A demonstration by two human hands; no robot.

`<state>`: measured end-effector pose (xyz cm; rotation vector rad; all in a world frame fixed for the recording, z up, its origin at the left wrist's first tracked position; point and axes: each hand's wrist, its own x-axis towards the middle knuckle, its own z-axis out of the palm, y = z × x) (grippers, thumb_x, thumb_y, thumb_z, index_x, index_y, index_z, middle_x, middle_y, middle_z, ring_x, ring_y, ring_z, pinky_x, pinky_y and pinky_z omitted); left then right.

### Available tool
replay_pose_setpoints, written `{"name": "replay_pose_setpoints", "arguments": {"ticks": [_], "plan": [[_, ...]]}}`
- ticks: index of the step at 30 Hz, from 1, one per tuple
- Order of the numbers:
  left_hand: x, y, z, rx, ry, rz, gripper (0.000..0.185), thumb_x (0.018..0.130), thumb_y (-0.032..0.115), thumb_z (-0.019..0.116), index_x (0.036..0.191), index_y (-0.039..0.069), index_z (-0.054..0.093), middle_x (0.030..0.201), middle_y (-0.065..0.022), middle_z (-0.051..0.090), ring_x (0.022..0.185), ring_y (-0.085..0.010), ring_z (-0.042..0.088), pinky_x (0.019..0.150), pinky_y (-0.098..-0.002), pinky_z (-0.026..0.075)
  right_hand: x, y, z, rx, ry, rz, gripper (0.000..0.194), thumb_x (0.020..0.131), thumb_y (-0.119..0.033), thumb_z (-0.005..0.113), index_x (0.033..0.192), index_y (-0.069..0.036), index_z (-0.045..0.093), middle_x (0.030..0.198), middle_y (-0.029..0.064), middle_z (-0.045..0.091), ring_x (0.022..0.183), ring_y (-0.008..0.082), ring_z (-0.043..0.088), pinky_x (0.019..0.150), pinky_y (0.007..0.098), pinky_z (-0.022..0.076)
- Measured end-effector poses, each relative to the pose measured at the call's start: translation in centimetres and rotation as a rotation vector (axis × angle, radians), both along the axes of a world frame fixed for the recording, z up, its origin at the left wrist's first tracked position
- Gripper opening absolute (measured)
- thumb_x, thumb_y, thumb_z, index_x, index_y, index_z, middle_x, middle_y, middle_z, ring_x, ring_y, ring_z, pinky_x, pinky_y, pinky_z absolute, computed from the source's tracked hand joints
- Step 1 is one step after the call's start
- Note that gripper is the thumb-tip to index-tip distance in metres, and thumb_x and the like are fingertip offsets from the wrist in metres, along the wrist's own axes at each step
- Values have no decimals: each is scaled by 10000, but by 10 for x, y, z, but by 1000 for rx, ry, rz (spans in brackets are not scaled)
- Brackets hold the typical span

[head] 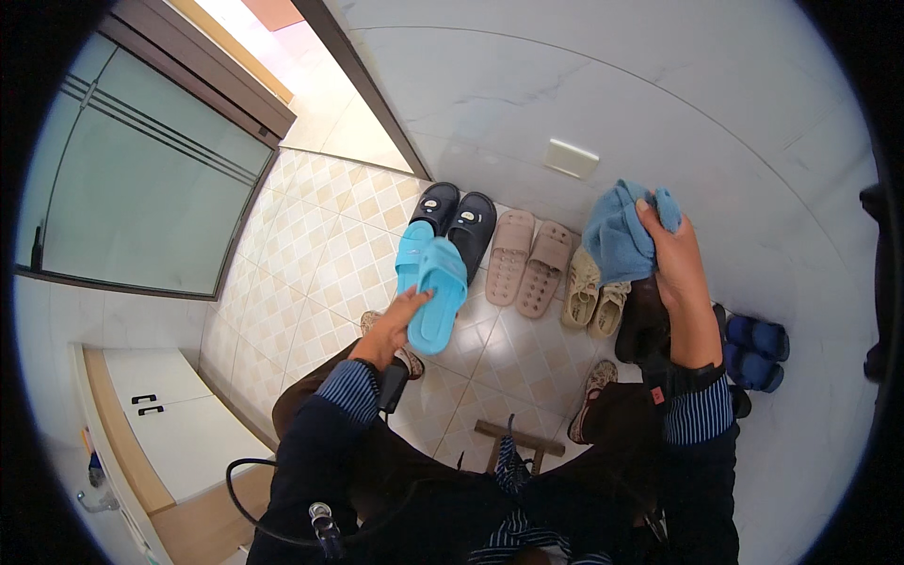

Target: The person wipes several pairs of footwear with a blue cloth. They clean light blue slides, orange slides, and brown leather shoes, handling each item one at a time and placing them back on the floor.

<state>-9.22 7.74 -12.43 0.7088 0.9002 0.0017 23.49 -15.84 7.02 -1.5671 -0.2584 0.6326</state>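
My left hand [401, 319] grips the side of a light blue plastic slide sandal [438, 300], raised above the tiled floor. A matching blue sandal [412, 251] stands just behind it, partly covered. In my right hand [678, 258] is a bunched blue cloth [619, 229], held up near the wall. Along the wall are a pair of black slides [472, 222], a pair of pinkish-beige slides [510, 258] and a pair of beige lace-up shoes [580, 293]. Dark brown shoes [639, 321] are partly hidden under my right forearm.
Dark blue slippers [756, 353] rest at the right by the wall. A wooden stool [519, 438] shows between my legs. At the left are a frosted glass door [155, 169] and a white cabinet [162, 409]. An open doorway [346, 106] lies beyond the black slides.
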Motion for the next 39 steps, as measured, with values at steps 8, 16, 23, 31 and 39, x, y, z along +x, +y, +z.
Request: {"name": "replay_pose_setpoints", "arguments": {"ticks": [8, 16, 23, 31, 39], "plan": [[0, 4, -111, 165, 268, -91, 642, 1003, 233, 641, 1505, -15, 328, 1333, -173, 604, 1097, -274, 665, 906, -421, 592, -4, 3, -1, -83, -18, 26, 221, 978, -244, 684, 1071, -53, 624, 937, -12, 590, 865, 107, 562, 818, 274, 482], [32, 28, -187, 539, 436, -182, 464, 984, 175, 656, 1384, -25, 534, 1224, -163, 673, 1061, -246, 663, 882, -382, 567, -11, 3, -9, -158, 9, 59, 222, 985, -218, 679, 1110, -41, 627, 946, -13, 586, 886, 98, 552, 845, 266, 468], [35, 27, -222, 1011, 690, -259, 509, 913, 159, 695, 1350, -58, 552, 1281, -285, 631, 1177, -408, 624, 983, -444, 516, -11, 6, -15, -207, -13, 90, 201, 990, -186, 665, 1122, -38, 631, 975, -3, 622, 905, 92, 565, 844, 258, 471], [30, 33, -240, 972, 759, -234, 570, 949, 235, 651, 1435, 4, 462, 1329, -320, 512, 1137, -460, 574, 996, -482, 488, -9, 9, -15, -228, -44, 95, 193, 993, -192, 665, 1106, -39, 635, 945, -10, 609, 883, 89, 565, 829, 253, 476], [36, 24, -211, 1102, 883, -206, 568, 911, 217, 675, 1406, 8, 492, 1323, -354, 441, 1086, -491, 570, 960, -498, 488, -9, 5, 3, -104, 39, 15, 215, 992, -221, 669, 1098, -36, 640, 948, -1, 616, 887, 98, 578, 830, 264, 488]]}}
